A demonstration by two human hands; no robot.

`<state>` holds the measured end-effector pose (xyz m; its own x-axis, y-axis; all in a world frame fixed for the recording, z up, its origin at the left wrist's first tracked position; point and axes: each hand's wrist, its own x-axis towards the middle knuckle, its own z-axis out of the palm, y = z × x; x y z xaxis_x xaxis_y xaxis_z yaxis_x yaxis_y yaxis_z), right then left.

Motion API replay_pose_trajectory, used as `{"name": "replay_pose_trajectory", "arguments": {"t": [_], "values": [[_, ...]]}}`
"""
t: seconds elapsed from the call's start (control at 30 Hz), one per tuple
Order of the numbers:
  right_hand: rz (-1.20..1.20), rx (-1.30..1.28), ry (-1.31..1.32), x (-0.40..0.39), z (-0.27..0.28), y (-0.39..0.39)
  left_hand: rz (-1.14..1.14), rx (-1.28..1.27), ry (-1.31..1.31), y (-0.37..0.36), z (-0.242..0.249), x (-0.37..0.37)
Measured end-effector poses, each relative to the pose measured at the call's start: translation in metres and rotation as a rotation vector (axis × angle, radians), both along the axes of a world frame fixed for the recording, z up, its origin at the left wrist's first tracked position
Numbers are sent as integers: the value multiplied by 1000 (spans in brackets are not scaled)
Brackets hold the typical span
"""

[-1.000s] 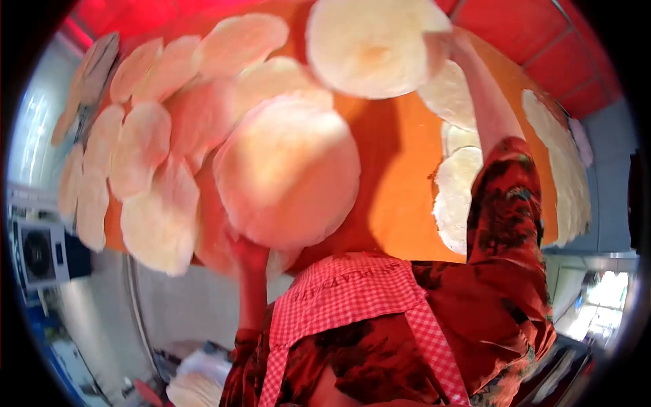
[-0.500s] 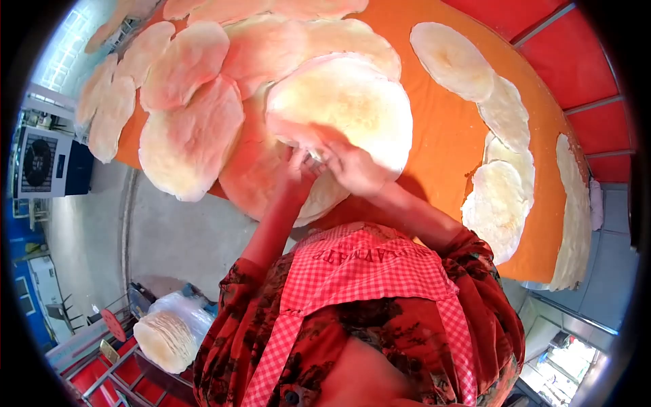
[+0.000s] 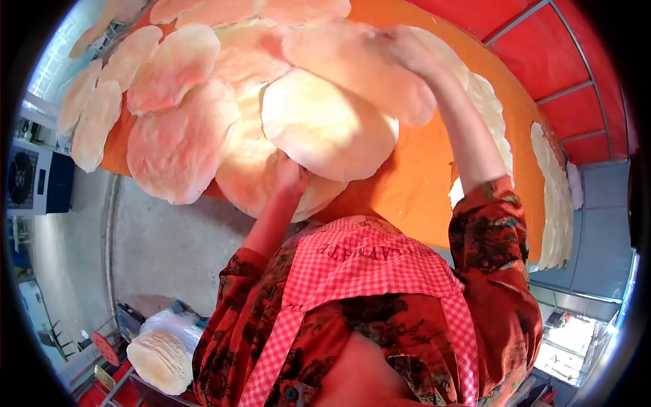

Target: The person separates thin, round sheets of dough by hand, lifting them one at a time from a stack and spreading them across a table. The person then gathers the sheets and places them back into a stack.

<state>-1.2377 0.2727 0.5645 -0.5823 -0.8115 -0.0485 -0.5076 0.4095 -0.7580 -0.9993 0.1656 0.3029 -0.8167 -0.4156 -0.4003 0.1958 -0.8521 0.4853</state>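
Round, thin flatbreads overlap on an orange cloth-covered table. Under my left hand (image 3: 291, 173) is the lower left edge of a pale round flatbread (image 3: 325, 125); its fingers are closed at that edge. My right hand (image 3: 403, 49) is stretched out at the upper middle, over the top edge of another flatbread (image 3: 359, 68) that lies or hangs across the pale one's upper right. Motion blurs the right fingertips, so their grip is unclear. Below the pale flatbread, a further one (image 3: 247, 180) shows near the table's front edge.
More flatbreads (image 3: 180, 139) cover the left of the orange table (image 3: 417, 183), and a row (image 3: 553, 203) lines its right edge. At lower left, a stack of round breads (image 3: 159, 363) sits by a plastic bag. Red panels (image 3: 542, 51) stand behind; a grey floor (image 3: 176, 237) shows at left.
My right hand has moved from beside my left hand up and away to the upper middle. A flatbread there has shifted rightward over the orange cloth. The view has shifted slightly.
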Motion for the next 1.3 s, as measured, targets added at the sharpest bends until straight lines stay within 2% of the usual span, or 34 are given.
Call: {"name": "replay_pose_trajectory", "arguments": {"t": [0.07,0.1,0.13,0.2,0.27,0.33,0.4,0.43,0.53,0.57,0.6,0.63,0.7,0.73,0.77,0.8,0.83,0.87,0.9,0.93,1.0,1.03,1.07,1.13,1.2,1.23,1.27,1.3], "values": [[-59,45,218,61,51,-16,-5,5,-9,-1,4,5],[7,160,427,81,45,-19,-3,9,-15,-1,4,8],[72,271,639,98,36,-22,12,15,-18,1,5,7],[106,-42,708,115,-52,-20,32,-22,-49,1,9,3],[105,115,555,134,-118,-19,38,-97,-116,6,11,1],[193,368,516,152,-165,-13,16,-171,-129,6,11,5],[118,250,541,171,-176,-9,-41,-252,-84,1,11,9],[74,193,552,178,-180,-8,69,-209,-52,4,-1,4],[47,102,757,177,-190,2,134,-428,-216,6,-8,-5],[23,40,737,181,-177,3,92,-601,-147,0,-25,-7],[78,190,604,170,-188,3,5,-637,-97,-16,-58,-10],[131,433,309,158,-155,-4,-88,-671,-42,-22,-81,-17],[-45,-170,315,130,-121,-2,62,-435,-141,0,-29,-10],[-141,118,220,107,-80,5,47,-386,-180,4,-11,-9],[-244,126,91,76,-59,16,45,-337,-228,5,3,-5],[-392,109,58,68,-5,41,58,-284,-285,7,9,-4],[-500,-60,248,12,-30,65,59,-271,-283,5,6,-3],[-538,-441,69,-105,-97,113,72,-257,-287,4,2,-3],[-878,-143,198,-50,-15,133,93,-242,-298,2,-1,-1],[-930,-130,216,-76,-7,181,98,-241,-296,0,-2,3],[-1019,-144,278,-121,-44,281,116,-242,-296,2,1,2],[-1090,-77,367,-124,-66,325,108,-223,-276,4,7,2],[-1085,0,290,-104,-68,344,95,-204,-247,5,17,3],[-1170,290,839,-68,-115,362,72,-149,-185,8,39,7],[-986,74,789,-12,-129,314,35,-80,-90,3,33,2],[-822,4,861,14,-148,273,16,-38,-39,-3,15,1],[-725,-8,191,60,-127,212,-8,2,4,-8,4,6],[-451,-32,330,90,-135,169,-46,-34,55,-9,10,6]]}}
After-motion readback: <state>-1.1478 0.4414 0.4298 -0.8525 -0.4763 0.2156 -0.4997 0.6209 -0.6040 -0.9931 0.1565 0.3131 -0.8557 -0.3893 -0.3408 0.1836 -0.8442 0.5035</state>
